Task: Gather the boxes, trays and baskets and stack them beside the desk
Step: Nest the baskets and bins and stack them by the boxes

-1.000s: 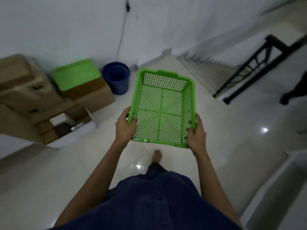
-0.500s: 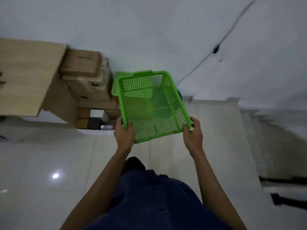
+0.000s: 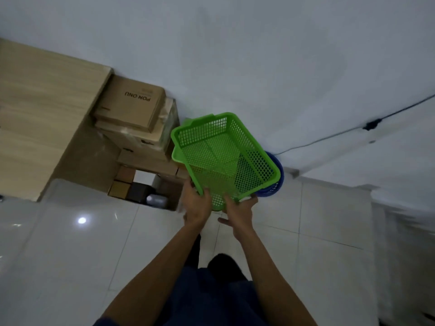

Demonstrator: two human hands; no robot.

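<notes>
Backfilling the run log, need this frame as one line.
left hand: grips green basket near rim | right hand: holds near corner | basket: tilted, by cardboard boxes beside desk | blue bin: behind basket

Everything looks dim and bluish. A small bright spot shines on the floor (image 3: pixel 70 255). The right edge looks blurry and bent.
</notes>
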